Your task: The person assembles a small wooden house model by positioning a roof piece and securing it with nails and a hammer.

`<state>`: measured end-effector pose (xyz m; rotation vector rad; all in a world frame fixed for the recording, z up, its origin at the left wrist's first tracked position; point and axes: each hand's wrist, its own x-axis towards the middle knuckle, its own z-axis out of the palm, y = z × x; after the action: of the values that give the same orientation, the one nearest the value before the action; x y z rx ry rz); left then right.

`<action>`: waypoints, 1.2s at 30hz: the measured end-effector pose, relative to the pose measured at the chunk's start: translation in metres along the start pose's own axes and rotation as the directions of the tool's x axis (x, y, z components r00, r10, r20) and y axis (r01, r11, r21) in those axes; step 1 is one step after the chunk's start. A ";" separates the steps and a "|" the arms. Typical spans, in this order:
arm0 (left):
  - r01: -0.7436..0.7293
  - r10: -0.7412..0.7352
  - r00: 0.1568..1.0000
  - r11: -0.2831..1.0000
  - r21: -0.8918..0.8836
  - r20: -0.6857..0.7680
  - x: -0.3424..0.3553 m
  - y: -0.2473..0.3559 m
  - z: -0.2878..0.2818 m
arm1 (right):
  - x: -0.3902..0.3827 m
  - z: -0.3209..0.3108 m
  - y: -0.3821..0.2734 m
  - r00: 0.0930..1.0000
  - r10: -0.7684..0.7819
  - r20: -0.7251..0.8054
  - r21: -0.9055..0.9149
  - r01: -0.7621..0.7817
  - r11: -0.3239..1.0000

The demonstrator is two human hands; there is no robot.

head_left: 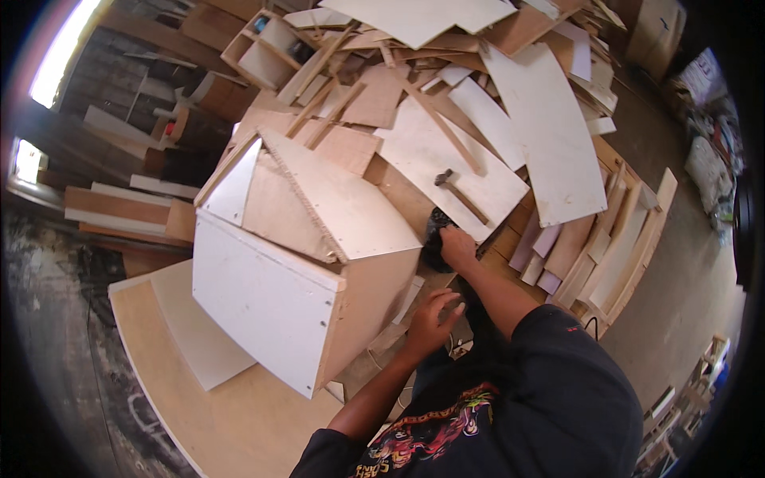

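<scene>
A plywood cabinet box [303, 239] with a white front panel lies tilted on the workbench. My right hand [457, 245] is closed on a crumpled black plastic bag [434, 231] just right of the box. My left hand [434, 315] hovers lower, near the box's right side, fingers curled with nothing clearly in them. A hammer [458, 193] with a wooden handle rests on a pale board a short way beyond the right hand.
Many loose plywood boards and strips [550, 127] are piled over the bench behind and to the right. A white panel [195, 334] lies flat at the front left. An open shelf unit [267, 48] stands at the back. Bags line the floor at right [709, 167].
</scene>
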<state>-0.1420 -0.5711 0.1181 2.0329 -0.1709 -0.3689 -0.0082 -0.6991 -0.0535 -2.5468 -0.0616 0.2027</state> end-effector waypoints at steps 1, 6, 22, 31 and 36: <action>-0.002 0.002 1.000 1.000 -0.002 0.001 0.002 0.004 -0.003 | 0.000 -0.001 0.000 1.000 0.003 -0.003 0.026 -0.003 1.000; -0.015 0.013 0.999 0.999 -0.051 -0.045 0.004 0.014 -0.008 | 0.002 -0.001 0.008 0.998 0.002 -0.063 0.122 0.005 0.993; -0.465 0.504 0.861 0.835 0.294 -0.072 -0.048 0.180 -0.109 | -0.020 -0.274 -0.145 0.969 -0.236 -0.070 0.908 0.160 0.387; -0.472 0.647 0.731 0.709 0.524 -0.216 -0.060 0.214 -0.180 | -0.004 -0.323 -0.212 0.515 -0.791 -0.330 0.388 0.838 0.384; -0.426 0.617 0.728 0.749 0.508 -0.301 -0.061 0.198 -0.188 | -0.002 -0.311 -0.218 0.478 -0.790 -0.384 0.261 0.877 0.403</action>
<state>-0.1299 -0.4901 0.3861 2.2952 -0.5727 0.5643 0.0389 -0.6878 0.3230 -1.7671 -1.0988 -0.4181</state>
